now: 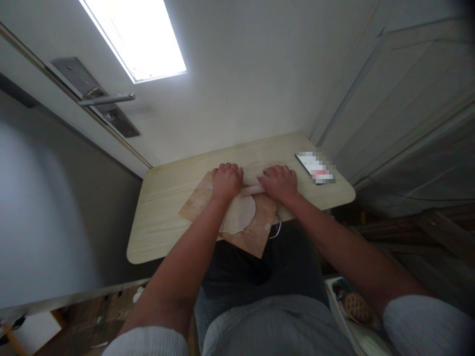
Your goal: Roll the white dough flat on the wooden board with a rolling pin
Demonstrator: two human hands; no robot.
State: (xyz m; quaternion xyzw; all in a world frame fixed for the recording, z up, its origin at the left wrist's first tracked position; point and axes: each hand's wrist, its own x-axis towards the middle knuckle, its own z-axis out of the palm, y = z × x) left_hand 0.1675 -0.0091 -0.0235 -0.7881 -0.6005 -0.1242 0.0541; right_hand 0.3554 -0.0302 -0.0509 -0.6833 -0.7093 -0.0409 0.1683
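My left hand (227, 181) and my right hand (279, 183) are wrapped over the two ends of a pale rolling pin (252, 190), and only its middle shows between them. Under the pin lies a flat sheet of dough (239, 215), its near edge rounded and part of it hidden by my left forearm. The dough rests on a wooden cutting board (256, 236) turned cornerwise, one corner jutting past the table's near edge. A metal ring handle (276, 227) is fixed to the board's right side.
The board is on a small light wood table (159, 202) against a white door with a lever handle (107, 99). A phone (315, 168) lies at the table's right. Below right stands a white container (337, 301) with a round woven-looking item (357, 307).
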